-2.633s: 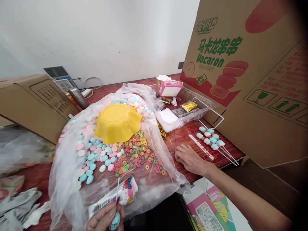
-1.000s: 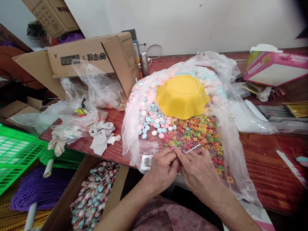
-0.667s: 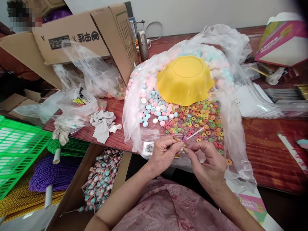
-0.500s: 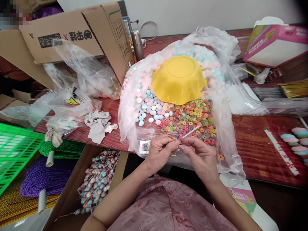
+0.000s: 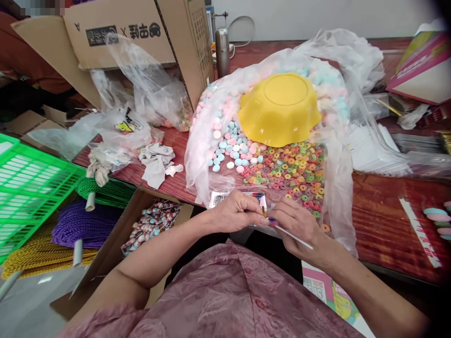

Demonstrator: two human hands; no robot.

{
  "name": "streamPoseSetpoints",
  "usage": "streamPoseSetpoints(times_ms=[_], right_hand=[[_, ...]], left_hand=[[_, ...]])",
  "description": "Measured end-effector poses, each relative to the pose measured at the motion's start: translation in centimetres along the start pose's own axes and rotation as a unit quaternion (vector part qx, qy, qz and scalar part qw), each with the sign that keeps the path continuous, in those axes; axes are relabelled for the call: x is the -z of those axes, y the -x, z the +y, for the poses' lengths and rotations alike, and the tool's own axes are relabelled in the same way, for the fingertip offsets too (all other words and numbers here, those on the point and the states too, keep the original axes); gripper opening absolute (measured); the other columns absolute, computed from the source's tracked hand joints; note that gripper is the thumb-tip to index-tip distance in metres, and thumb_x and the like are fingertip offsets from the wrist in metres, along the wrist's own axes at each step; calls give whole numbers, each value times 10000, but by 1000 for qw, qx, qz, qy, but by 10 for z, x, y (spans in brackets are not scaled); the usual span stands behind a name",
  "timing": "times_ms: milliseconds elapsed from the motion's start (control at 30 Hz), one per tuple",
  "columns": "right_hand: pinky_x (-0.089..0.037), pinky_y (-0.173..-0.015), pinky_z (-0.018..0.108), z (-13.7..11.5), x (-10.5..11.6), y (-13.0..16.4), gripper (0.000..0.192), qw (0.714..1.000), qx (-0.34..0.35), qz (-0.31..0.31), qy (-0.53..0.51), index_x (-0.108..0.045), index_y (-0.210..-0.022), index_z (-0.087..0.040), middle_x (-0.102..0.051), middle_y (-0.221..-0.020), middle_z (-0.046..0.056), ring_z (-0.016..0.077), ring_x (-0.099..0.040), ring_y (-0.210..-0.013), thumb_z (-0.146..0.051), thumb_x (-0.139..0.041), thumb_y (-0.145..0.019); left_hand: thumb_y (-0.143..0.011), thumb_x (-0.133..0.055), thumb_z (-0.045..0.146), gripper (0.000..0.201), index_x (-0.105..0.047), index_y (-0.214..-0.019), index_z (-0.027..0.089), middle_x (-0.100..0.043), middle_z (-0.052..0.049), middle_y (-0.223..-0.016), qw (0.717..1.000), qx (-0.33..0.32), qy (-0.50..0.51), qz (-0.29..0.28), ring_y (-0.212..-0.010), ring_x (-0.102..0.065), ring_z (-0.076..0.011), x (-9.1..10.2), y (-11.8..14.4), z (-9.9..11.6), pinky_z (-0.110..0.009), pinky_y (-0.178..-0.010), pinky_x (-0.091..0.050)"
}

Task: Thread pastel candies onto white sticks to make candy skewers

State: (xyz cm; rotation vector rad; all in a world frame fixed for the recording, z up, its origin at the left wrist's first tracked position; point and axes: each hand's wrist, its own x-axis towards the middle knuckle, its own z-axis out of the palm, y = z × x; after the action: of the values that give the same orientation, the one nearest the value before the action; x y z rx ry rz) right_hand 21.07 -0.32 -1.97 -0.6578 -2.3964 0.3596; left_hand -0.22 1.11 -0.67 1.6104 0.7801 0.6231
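In the head view, both hands meet at the near edge of the red-brown tabletop, just in front of the person's pink patterned sleeve. The left hand is curled, its fingertips pinched on a small gold twist tie that stands up between the two hands. The right hand is closed around a thin white stick, which runs from the fingertips near the tie out to the right across the back of the hand. The tips of both hands are touching or nearly so at the tie; what sits at the stick's end is too hidden to tell.

Just beyond the hands lies a wide clear plastic bag spread open on the tabletop. In it sit pastel blue, pink and white candies on the left and far side, and colourful ring candies on the near right. An upturned yellow bowl with a wavy rim rests on top of the candies, toward the far side.

To the left on the tabletop are crumpled plastic bags and a grey rag; behind them stands an open cardboard box. Below the table edge on the left are a green plastic crate, spools of purple cord and a carton of wrapped candy sticks. At the far right edge lie a few finished pastel skewers.
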Motion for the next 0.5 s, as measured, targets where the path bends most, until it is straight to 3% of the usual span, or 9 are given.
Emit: streamPoseSetpoints(times_ms=[133,233,367,500], right_hand=[[-468,-702,377,-1,6,-1,300,998,50,14,34,-591,-1015,-169,-613,-825,76,204,-537,-777,-20,-377,-865],[-487,-713,398,-4,8,0,264,994,103,23,24,-600,-1022,-170,-619,-802,73,202,-543,-776,-53,-393,-907],[-517,-746,409,-15,10,-6,249,987,159,12,11,-624,-1019,-190,-628,-738,47,193,-554,-744,-106,-396,-961],[-526,-762,388,-22,9,-11,264,982,189,0,-27,-613,-1104,-167,-640,-745,38,186,-560,-764,-101,-391,-978]], left_hand=[[-831,-648,249,232,-677,-627,144,-607,-15,-646,1000,-14,-22,4,-625,-528,-110,-2,5,13,-248,-630,-408],[-753,-733,277,204,-688,-609,139,-610,-8,-607,989,78,105,-68,-587,-527,-105,-4,7,10,-240,-593,-417],[-580,-866,323,215,-731,-607,158,-660,-4,-581,927,226,267,-139,-525,-545,-97,-8,10,-5,-223,-532,-446],[-493,-912,367,286,-737,-597,167,-673,-8,-544,875,293,323,-208,-436,-548,-106,-8,15,-16,-223,-433,-452]])
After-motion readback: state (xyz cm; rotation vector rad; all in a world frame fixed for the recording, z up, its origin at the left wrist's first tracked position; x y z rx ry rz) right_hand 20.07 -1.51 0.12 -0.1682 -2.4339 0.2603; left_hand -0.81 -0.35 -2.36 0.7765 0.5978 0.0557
